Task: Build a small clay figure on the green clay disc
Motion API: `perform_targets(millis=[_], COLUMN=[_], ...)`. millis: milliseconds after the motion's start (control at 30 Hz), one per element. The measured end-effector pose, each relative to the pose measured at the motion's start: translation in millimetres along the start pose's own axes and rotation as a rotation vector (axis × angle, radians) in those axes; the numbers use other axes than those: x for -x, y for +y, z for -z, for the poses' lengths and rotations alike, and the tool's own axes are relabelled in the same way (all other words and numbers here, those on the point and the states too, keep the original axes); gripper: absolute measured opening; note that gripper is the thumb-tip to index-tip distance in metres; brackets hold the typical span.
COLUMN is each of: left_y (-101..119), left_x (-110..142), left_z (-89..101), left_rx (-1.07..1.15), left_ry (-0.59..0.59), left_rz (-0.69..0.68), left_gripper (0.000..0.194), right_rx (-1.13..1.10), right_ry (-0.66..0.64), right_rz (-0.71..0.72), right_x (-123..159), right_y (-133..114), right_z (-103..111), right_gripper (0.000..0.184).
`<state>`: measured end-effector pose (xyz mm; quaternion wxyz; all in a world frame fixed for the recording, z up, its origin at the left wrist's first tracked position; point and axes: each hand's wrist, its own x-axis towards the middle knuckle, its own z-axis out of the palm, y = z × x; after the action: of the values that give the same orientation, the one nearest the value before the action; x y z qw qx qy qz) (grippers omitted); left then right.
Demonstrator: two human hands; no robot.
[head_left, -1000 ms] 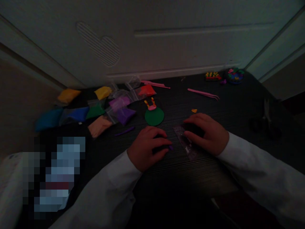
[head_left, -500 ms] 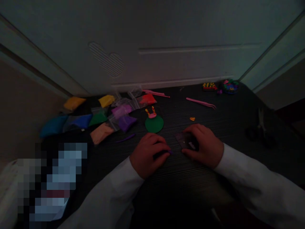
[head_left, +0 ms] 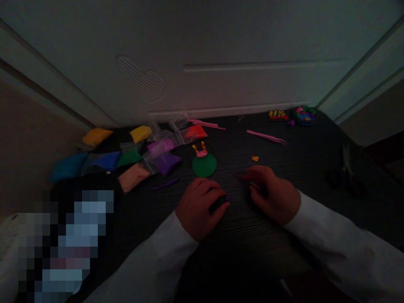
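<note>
My left hand (head_left: 199,206) rests on the dark table (head_left: 240,235) with its fingers curled round a small purple clay piece (head_left: 227,198) that peeks out at the fingertips. My right hand (head_left: 274,194) is closed on a clear plastic ruler (head_left: 244,176), held edge-on so only a thin strip shows. Just beyond both hands lies a green clay disc (head_left: 204,164) with a small pink and orange figure (head_left: 201,150) at its far edge. The scene is very dim.
Several bags of coloured clay (head_left: 132,151) lie at the left. A purple clay stick (head_left: 166,184), pink tweezers (head_left: 267,136), an orange clay bit (head_left: 255,158), finished clay pieces (head_left: 292,115) and scissors (head_left: 345,168) are spread around. A white door (head_left: 221,50) stands behind.
My right hand has lifted the ruler from flat on the table and tipped it onto its edge. My left hand stays closed on the purple clay. The camera tilted slightly.
</note>
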<state>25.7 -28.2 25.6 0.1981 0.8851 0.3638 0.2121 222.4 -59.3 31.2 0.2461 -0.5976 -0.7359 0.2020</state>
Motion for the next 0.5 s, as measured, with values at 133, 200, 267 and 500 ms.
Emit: perform_targets(millis=[133,200,267,500], left_y=[0.5,1.0,1.8,4.8], left_x=[1.0,1.1,0.9,0.9], left_z=[-0.1,-0.7,-1.4,-4.7], left_rx=[0.0,-0.004,-0.008,-0.035], left_ry=[-0.011,-0.011,-0.014,-0.017], left_rz=[0.008,0.019,0.027,0.035], left_gripper=[0.021,0.02,0.019,0.017], right_rx=[0.064,0.111,0.122,0.158], right_ry=[0.011,0.034,0.066,0.125], right_rz=[0.001,0.018,0.018,0.1], right_x=[0.9,2.6,6.7,29.1], right_y=[2.0,1.5,-1.3,-15.5], right_z=[1.3,2.8,3.6,-5.1], right_gripper=[0.026,0.023,0.023,0.025])
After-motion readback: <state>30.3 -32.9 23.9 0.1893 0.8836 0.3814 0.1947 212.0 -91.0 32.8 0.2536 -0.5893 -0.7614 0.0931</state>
